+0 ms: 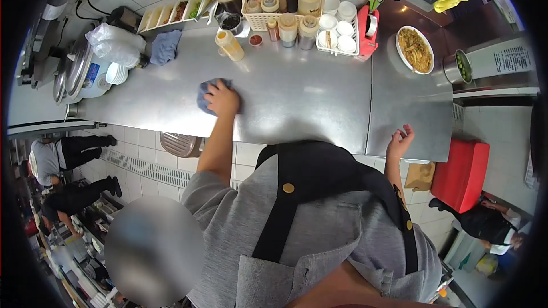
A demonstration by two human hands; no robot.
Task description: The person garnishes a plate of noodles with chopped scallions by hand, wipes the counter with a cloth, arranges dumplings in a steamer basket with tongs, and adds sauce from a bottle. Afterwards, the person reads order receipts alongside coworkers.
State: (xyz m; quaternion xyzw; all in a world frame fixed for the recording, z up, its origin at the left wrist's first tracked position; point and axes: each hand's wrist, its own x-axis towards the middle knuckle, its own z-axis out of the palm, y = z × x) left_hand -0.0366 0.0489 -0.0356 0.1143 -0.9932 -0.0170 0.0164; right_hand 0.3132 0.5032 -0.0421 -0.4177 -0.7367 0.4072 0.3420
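My left hand [223, 98] presses down on a folded blue-grey cloth [205, 101] on the stainless steel counter [285, 102], its fingers bent over the top. Part of the cloth is hidden beneath the palm. Over at the right, my right hand [402, 140] is raised near the counter's front edge. Its fingers are loosely curled and apart, with nothing in them. A tilted squeeze bottle of yellowish sauce [230, 46] is a little beyond the cloth. Next to that bottle is a small cup of red sauce [256, 40].
A basket of sauce bottles [262, 21], a crate of white cups [338, 51] and topping trays [171, 16] line the back. A second cloth [165, 47] lies left. An oval dish of food [415, 50] sits right, above a red bin [461, 174]. Other people stand behind on both sides.
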